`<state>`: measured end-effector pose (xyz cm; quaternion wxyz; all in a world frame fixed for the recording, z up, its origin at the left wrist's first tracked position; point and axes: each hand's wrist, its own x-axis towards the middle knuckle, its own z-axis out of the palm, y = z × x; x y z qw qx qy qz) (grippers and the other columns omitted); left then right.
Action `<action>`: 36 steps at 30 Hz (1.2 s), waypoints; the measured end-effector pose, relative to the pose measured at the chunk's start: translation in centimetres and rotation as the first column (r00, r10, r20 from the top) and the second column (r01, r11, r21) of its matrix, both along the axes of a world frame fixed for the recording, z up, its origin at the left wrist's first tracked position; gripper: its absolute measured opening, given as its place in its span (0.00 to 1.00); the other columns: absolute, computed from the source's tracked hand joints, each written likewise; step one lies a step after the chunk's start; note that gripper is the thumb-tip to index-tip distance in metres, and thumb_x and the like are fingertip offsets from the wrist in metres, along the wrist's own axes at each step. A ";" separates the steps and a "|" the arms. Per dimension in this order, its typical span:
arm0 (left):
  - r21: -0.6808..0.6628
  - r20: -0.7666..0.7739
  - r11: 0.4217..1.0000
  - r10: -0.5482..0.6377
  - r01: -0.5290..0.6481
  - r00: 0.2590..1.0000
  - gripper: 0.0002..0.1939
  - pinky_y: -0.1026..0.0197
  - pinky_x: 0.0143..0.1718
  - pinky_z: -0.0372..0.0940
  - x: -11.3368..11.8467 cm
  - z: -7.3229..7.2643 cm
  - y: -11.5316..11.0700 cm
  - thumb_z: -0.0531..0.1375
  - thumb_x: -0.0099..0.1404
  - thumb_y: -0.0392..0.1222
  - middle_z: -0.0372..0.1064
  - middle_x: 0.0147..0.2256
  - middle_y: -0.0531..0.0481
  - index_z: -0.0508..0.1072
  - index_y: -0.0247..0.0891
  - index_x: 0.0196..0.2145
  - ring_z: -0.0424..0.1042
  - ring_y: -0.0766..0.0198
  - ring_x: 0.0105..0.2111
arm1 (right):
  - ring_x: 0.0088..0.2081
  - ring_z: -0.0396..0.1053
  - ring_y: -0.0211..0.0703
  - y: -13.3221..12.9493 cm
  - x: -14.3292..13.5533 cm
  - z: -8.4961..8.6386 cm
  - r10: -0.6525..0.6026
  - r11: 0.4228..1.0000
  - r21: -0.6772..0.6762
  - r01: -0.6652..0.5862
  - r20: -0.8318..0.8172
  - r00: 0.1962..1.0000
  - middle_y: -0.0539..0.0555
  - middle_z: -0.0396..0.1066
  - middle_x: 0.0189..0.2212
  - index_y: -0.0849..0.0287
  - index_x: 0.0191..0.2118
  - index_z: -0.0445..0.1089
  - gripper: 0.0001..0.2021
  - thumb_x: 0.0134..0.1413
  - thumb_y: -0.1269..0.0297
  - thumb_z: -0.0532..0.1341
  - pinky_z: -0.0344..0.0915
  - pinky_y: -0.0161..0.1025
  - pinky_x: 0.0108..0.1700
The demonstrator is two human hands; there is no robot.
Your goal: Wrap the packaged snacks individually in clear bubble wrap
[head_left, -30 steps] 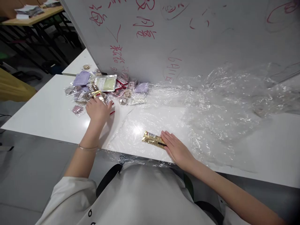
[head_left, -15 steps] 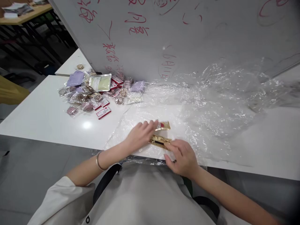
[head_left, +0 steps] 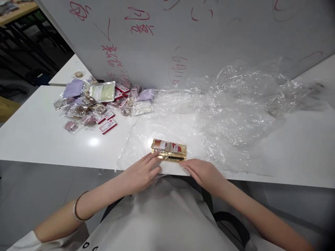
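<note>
Head view: both hands at two gold sachets, near edge of bench.
Upper sachet (head_left: 167,145) overlaps the lower sachet (head_left: 176,158); both lie flat on clear plastic film (head_left: 235,129) spread over the white bench (head_left: 39,136). Left hand (head_left: 140,174) touches the sachets' left end with its fingertips, thumb apart from the fingers. Right hand (head_left: 205,174) has its fingertips at the lower sachet's right corner; whether they are pinched on it cannot be determined. Pile of small packets (head_left: 102,92) noted farther left, against the whiteboard (head_left: 209,48).
</note>
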<state>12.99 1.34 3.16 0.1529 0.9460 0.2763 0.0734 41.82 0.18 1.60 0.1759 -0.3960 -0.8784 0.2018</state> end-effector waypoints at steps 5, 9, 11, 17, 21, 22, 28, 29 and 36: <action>-0.199 -0.129 0.951 0.213 -0.236 0.968 0.16 0.54 0.45 0.71 -3.3 1.1 2.2 0.48 0.70 0.35 0.72 0.51 0.39 0.72 0.39 0.48 0.75 0.54 0.46 | 0.39 0.76 0.47 2.0 1.8 2.9 -0.170 0.942 -0.256 0.218 0.195 0.966 0.54 0.77 0.41 0.54 0.42 0.73 0.14 0.65 0.66 0.50 0.73 0.43 0.39; -0.371 -0.158 0.814 0.418 -0.447 0.894 0.18 0.53 0.52 0.68 -6.9 2.1 3.3 0.52 0.69 0.47 0.71 0.55 0.44 0.73 0.43 0.52 0.72 0.52 0.52 | 0.41 0.75 0.50 2.9 4.7 3.5 -0.319 0.845 -0.381 0.376 0.207 0.925 0.54 0.77 0.41 0.53 0.40 0.74 0.11 0.62 0.61 0.54 0.72 0.44 0.40; -0.457 -0.139 0.712 0.534 -0.533 0.834 0.18 0.54 0.51 0.67 -8.2 2.1 3.3 0.54 0.69 0.53 0.73 0.53 0.46 0.74 0.44 0.50 0.72 0.52 0.52 | 0.43 0.75 0.51 3.3 6.1 3.4 -0.380 0.781 -0.473 0.408 0.157 0.911 0.54 0.77 0.41 0.53 0.39 0.75 0.11 0.61 0.57 0.56 0.71 0.45 0.42; -0.650 0.086 0.460 0.835 -0.604 0.544 0.21 0.58 0.44 0.68 -9.3 0.2 3.7 0.61 0.63 0.57 0.76 0.39 0.46 0.73 0.42 0.47 0.75 0.56 0.41 | 0.31 0.72 0.43 4.9 6.5 1.1 -0.633 0.632 -0.627 0.456 -0.078 0.770 0.54 0.74 0.33 0.56 0.42 0.69 0.16 0.62 0.49 0.54 0.68 0.40 0.34; -0.545 0.096 0.346 0.931 -0.764 0.353 0.18 0.63 0.30 0.62 -8.4 -1.4 3.8 0.58 0.65 0.57 0.67 0.25 0.53 0.73 0.40 0.40 0.68 0.63 0.27 | 0.27 0.67 0.43 5.6 4.3 -0.6 -0.711 0.638 -0.369 0.676 0.055 0.701 0.52 0.70 0.27 0.56 0.39 0.67 0.14 0.61 0.52 0.52 0.61 0.38 0.30; -0.488 0.094 0.341 0.935 -0.803 0.341 0.17 0.63 0.28 0.60 -8.2 -1.8 3.8 0.57 0.65 0.57 0.65 0.23 0.55 0.72 0.40 0.39 0.66 0.63 0.25 | 0.26 0.66 0.44 5.8 3.8 -0.9 -0.726 0.624 -0.289 0.726 0.131 0.676 0.51 0.68 0.24 0.56 0.38 0.66 0.13 0.60 0.53 0.52 0.60 0.39 0.29; -0.106 -0.062 0.383 0.919 -0.918 0.390 0.21 0.49 0.44 0.64 -7.8 -2.5 3.8 0.53 0.68 0.56 0.64 0.21 0.55 0.65 0.37 0.50 0.70 0.55 0.27 | 0.20 0.66 0.51 6.8 3.1 -1.2 -0.732 0.544 -0.046 0.838 0.461 0.501 0.51 0.64 0.16 0.63 0.49 0.64 0.23 0.57 0.49 0.54 0.61 0.46 0.31; -0.068 -0.069 0.377 0.922 -0.924 0.382 0.23 0.46 0.47 0.64 -7.7 -2.3 3.7 0.53 0.68 0.55 0.68 0.25 0.51 0.64 0.35 0.52 0.72 0.52 0.31 | 0.23 0.69 0.53 6.7 3.4 -1.0 -0.734 0.549 -0.043 0.835 0.454 0.506 0.54 0.67 0.19 0.64 0.52 0.63 0.25 0.57 0.49 0.54 0.62 0.48 0.32; 0.293 0.383 0.789 0.421 -0.540 0.822 0.33 0.48 0.61 0.62 -3.1 -0.8 0.5 0.59 0.65 0.37 0.55 0.64 0.38 0.55 0.44 0.65 0.58 0.50 0.64 | 0.57 0.64 0.67 2.9 3.6 1.0 -0.564 0.773 0.401 0.492 0.080 0.822 0.68 0.67 0.54 0.60 0.66 0.55 0.32 0.57 0.59 0.59 0.64 0.62 0.54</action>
